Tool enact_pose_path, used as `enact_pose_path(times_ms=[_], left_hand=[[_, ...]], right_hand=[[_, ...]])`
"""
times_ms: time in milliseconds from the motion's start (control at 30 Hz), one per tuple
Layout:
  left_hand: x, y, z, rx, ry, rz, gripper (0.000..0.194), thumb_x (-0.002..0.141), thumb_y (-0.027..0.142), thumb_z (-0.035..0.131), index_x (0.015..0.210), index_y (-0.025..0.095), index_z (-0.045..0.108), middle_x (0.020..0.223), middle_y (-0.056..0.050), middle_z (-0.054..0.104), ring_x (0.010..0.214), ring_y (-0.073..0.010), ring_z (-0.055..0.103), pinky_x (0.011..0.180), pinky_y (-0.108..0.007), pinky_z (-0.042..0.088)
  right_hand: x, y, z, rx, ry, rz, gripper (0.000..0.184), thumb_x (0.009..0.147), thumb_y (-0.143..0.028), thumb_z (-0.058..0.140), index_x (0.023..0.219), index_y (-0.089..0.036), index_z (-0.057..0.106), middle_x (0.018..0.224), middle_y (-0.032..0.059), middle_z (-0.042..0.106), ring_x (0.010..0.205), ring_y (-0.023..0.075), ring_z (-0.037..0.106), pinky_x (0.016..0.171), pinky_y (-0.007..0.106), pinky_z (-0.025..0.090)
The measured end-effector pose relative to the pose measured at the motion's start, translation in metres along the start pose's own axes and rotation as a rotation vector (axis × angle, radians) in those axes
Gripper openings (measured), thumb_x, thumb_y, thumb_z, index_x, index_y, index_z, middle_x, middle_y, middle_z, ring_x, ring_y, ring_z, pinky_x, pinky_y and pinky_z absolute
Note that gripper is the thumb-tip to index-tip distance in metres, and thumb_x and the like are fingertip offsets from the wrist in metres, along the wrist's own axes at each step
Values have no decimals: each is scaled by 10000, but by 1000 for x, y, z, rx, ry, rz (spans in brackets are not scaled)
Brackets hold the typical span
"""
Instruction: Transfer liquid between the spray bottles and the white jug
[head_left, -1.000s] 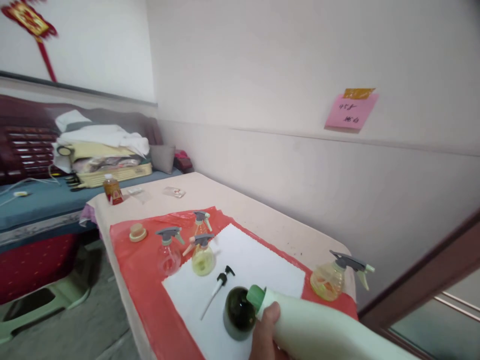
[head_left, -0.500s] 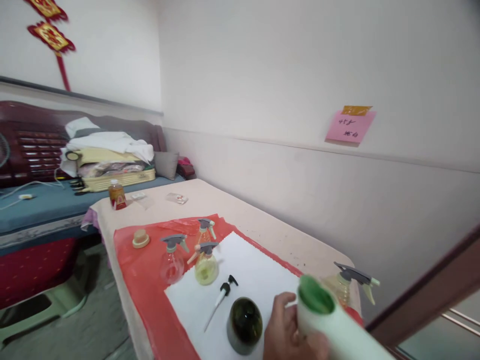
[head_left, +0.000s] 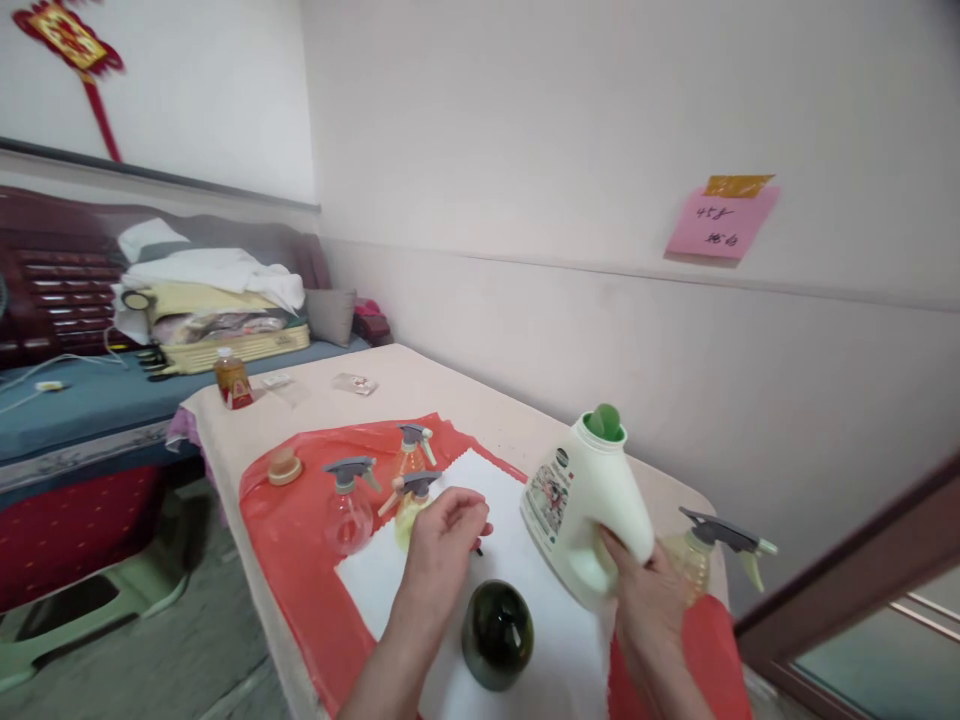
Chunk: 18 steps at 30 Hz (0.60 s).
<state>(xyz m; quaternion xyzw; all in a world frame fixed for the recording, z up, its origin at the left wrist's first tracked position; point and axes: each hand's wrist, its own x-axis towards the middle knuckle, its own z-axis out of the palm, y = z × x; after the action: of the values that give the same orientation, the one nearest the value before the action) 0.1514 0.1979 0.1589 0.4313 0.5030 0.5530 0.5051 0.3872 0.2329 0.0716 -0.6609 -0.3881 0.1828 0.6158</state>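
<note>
Pale green jug, held in the right hand; left hand above a white sheet

Item one: pale green jug (head_left: 581, 535), green spout (head_left: 606, 422) uppermost, printed label on its left side. It stands to the left of the right hand (head_left: 645, 590), whose fingers are closed around the handle. Whether the base touches the surface below cannot be told.

Right forearm: enters from the lower right, angled up and to the left, wrist low beside the handle.

Left hand (head_left: 448, 525): back of the hand towards the viewer, fingers bent and drawn close together, pointing right. A small dark tip (head_left: 480, 551) shows just below the fingertips; whether they grip it cannot be told. Left forearm: rises from the bottom edge, slanting up to the right.

Item two: dark round bottle (head_left: 498, 635), on the white sheet (head_left: 562, 655), between the forearms, apart from both hands.

Adjacent: yellow spray bottle (head_left: 407, 520), partly behind the left hand; clear spray bottle (head_left: 349, 520), farther left, by the red plastic (head_left: 289, 550).
</note>
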Motion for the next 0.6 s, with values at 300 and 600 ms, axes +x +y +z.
enact_pose_path(times_ms=[300, 600], left_hand=[[19, -20, -18, 772, -117, 111, 235, 863, 270, 427, 981, 204, 619, 946, -56, 702, 848, -192, 641, 753, -291, 448], [44, -90, -3, 1294, -163, -44, 246, 849, 191, 488, 1047, 134, 622, 1051, -199, 692, 1009, -322, 656, 810, -391, 426]], right_hand=[[-25, 27, -21, 22, -53, 57, 820, 692, -544, 665, 1380, -190, 395, 1446, 173, 410, 1322, 362, 408, 1088, 496, 351], [-119, 81, 14, 246, -670, 67, 977, 504, -233, 669, 1421, -128, 349, 1452, 191, 434, 1364, 318, 389, 1132, 424, 318]])
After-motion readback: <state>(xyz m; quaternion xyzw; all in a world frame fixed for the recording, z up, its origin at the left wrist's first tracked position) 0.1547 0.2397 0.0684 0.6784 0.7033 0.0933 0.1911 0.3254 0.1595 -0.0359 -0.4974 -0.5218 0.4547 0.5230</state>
